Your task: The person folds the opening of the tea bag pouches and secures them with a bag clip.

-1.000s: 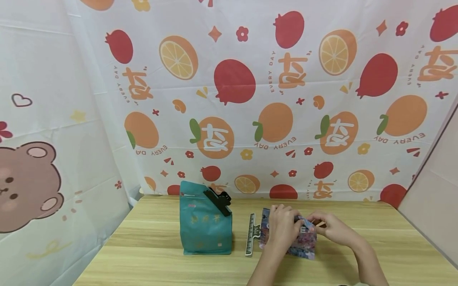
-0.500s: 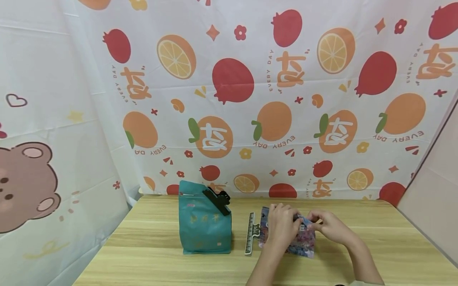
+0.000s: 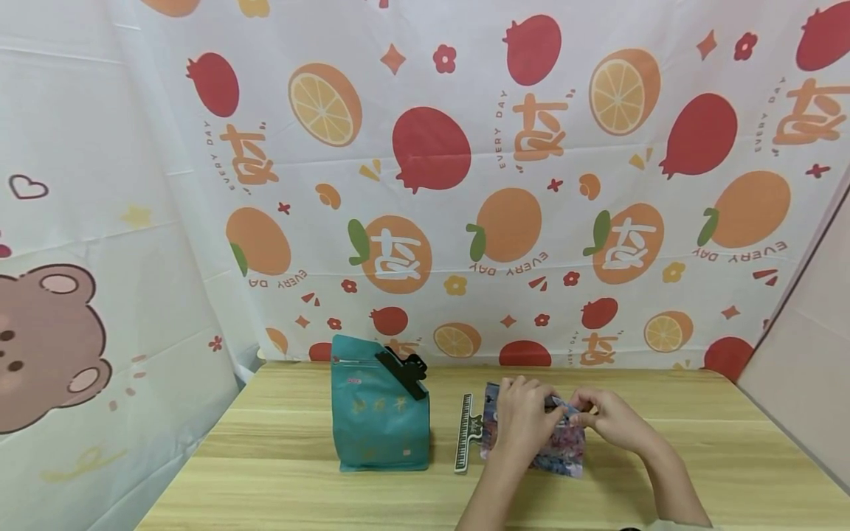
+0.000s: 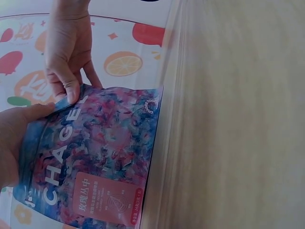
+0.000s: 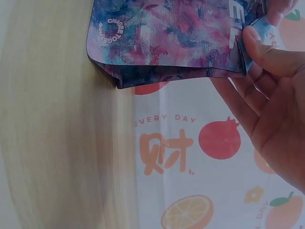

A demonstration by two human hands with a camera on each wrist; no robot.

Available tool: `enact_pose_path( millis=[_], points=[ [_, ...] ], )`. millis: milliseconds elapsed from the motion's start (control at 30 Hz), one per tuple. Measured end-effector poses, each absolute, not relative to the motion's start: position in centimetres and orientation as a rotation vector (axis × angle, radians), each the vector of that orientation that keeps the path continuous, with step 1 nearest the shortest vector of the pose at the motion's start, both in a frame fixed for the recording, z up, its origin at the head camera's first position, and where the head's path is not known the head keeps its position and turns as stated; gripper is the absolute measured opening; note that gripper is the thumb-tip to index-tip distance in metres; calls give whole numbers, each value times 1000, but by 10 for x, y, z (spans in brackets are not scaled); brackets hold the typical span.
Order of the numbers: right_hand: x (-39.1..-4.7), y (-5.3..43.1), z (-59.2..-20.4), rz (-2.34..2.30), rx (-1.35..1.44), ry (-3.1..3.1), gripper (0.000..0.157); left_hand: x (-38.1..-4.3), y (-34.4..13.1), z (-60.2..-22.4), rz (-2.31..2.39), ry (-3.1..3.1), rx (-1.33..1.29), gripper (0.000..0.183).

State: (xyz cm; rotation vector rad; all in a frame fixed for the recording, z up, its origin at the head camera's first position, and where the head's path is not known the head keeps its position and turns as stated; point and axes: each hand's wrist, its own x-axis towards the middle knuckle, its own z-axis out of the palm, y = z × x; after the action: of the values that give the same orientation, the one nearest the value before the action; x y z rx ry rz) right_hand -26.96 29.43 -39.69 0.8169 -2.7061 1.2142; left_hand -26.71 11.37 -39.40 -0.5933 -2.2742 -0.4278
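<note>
A blue-and-pink patterned pouch (image 3: 564,448) with white "CHAGEE" lettering stands on the wooden table, its printed front showing large in the left wrist view. My left hand (image 3: 524,420) grips the pouch's top edge from the left, with the thumb on its front. At the top right corner my right hand (image 3: 612,422) pinches the edge between thumb and fingers. In the right wrist view that corner is folded over under the right thumb (image 5: 269,52). Left of the pouch lies a loose clip (image 3: 468,434) with a pale, ruler-like striped bar.
Farther left, a teal pouch (image 3: 380,424) stands upright with a black clip (image 3: 403,372) across its slanted top right corner. A fruit-printed cloth (image 3: 438,236) hangs behind the table (image 3: 265,442). A bear-printed cloth (image 3: 60,346) hangs at the left.
My right fingers have closed down over the patterned pouch's top right corner; a dark and orange bit seen beside them earlier is out of sight. My left hand keeps its place.
</note>
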Motion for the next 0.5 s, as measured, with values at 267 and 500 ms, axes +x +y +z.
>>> enact_pose_path(
  millis=[267, 500],
  points=[
    [-268, 296, -395, 1230, 827, -2722, 6, -266, 115, -396, -386, -2260, -578, 15],
    [-265, 302, -393, 1300, 898, -2745, 9, -265, 117, -396, -389, -2257, -566, 15]
  ],
)
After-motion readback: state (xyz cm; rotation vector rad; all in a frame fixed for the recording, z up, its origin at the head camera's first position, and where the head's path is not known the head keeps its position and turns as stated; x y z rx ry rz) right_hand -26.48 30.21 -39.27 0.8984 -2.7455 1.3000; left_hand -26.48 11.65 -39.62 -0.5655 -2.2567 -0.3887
